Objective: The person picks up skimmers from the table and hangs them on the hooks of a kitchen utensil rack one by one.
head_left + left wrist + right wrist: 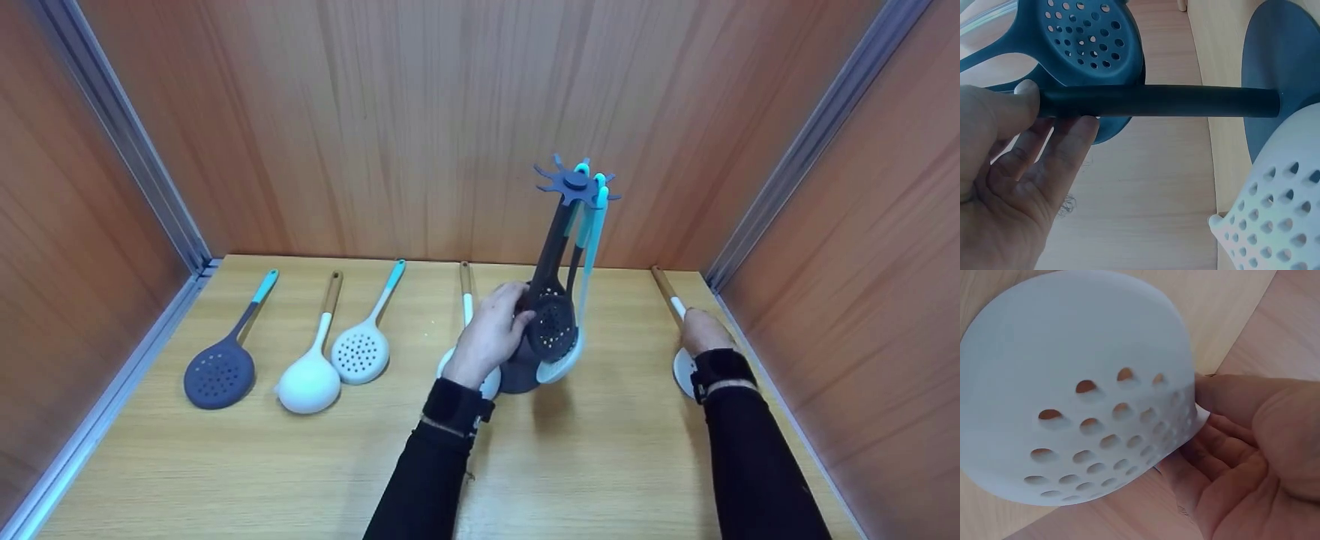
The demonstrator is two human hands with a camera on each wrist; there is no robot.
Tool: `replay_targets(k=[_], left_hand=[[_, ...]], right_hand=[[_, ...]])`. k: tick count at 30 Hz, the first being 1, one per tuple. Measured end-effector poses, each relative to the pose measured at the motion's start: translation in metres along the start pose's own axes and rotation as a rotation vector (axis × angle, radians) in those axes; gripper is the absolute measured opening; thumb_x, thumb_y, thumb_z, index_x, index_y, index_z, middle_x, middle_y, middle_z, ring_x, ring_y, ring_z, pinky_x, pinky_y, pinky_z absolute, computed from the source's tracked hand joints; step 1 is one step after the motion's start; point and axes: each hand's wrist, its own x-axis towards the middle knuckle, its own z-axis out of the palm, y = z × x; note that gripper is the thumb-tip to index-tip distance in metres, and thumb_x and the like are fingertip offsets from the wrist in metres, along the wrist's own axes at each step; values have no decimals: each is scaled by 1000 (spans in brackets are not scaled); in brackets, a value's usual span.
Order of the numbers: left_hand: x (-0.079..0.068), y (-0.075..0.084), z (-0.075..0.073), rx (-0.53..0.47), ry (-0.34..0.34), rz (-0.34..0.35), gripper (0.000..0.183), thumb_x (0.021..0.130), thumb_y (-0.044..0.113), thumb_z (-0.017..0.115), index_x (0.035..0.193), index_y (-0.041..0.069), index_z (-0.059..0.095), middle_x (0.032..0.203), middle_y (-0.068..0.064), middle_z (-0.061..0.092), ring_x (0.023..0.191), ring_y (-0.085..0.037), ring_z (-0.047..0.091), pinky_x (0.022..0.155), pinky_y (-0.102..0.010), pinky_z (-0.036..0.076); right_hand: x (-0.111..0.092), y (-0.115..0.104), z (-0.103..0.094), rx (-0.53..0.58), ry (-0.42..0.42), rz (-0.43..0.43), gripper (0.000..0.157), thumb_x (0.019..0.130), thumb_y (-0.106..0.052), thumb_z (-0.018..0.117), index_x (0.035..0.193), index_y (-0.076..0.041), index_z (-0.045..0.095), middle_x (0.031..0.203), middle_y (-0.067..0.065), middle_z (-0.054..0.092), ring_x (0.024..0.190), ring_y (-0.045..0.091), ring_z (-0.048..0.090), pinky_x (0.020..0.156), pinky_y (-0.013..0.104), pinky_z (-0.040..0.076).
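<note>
In the head view my left hand (487,334) grips the post of a dark utensil stand (576,181) with a spoked top. The left wrist view shows thumb and fingers around the dark post (1157,101), above its round base (1266,62). A dark skimmer (553,326) and a white-headed utensil (561,367) with a turquoise handle hang from the stand. At the right, my right hand (705,334) holds a white strainer ladle (684,373) with a wooden handle end. In the right wrist view, thumb and fingers pinch the edge of its perforated bowl (1072,349).
Left on the table (262,472) lie a dark skimmer with a turquoise handle (219,373), a white ladle (309,382) and a white skimmer (361,352). Another white utensil with a wooden handle (466,277) lies partly hidden behind my left hand. Wooden panels (420,135) enclose the table.
</note>
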Motion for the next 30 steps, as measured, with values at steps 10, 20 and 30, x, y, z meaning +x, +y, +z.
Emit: replay_targets(k=[10,20,30], left_hand=[[0,-4,1,0,-17,18,36,113,16,67,148,7,66,141,-12,74,129,-27,73,113,-46,62],[1,-7,4,-12,3,10,34,114,17,66,147,7,66,139,-12,73,128,-27,73,112,-46,63],[2,-8,7,-9,14,-2,33,115,17,65,146,7,65,136,-12,73,124,-26,74,109,-44,65]], right_hand=[[-53,-58,-34,41,40,82,57,92,11,56,148,2,58,78,22,66,67,32,62,55,37,47],[-44,-53,-25,56,72,91,8,98,1,62,97,8,67,89,30,71,80,46,68,68,56,58],[-55,-80,-35,136,41,115,14,101,-1,62,106,10,68,100,29,73,86,38,67,73,50,57]])
